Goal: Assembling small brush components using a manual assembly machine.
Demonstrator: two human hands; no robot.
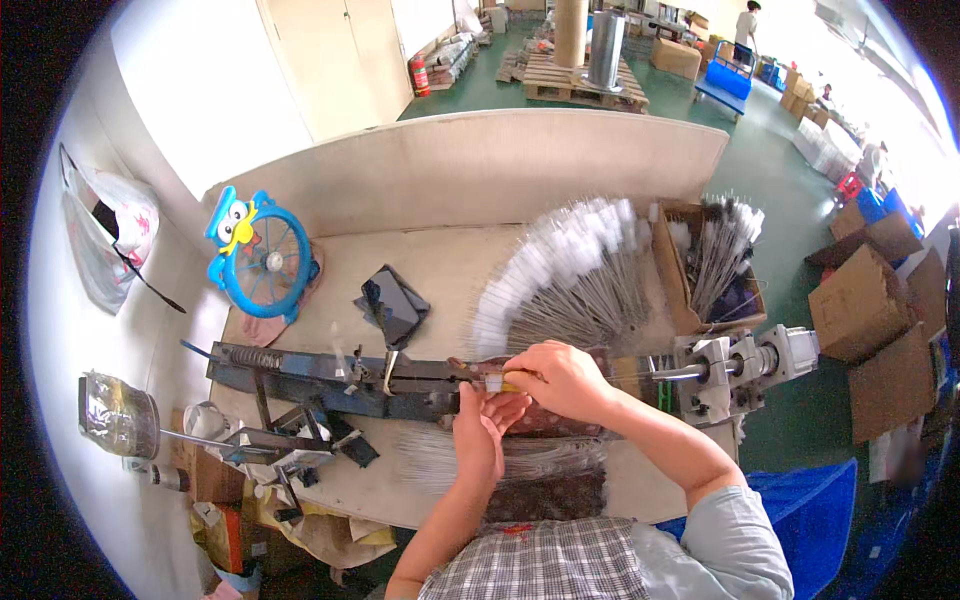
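Note:
At the middle of a long metal bench machine (420,378), my right hand (562,378) pinches a small white and yellow piece (494,382). Just below and left of it is my left hand (482,425), its thumb raised against the machine's jaw and its fingers curled. Whatever those left fingers hold is hidden. Beyond my hands, many wire-handled brushes (570,270) with white bristle heads lie fanned out. Thin pale wires (500,458) lie in a bundle on the near side of the machine.
A carton (672,265) of more brushes stands right of the fan. The machine's motor end (745,365) is at the right. Farther left are a blue cartoon-headed fan (268,262) and a dark folded item (395,308). A low board (500,165) borders the table's back.

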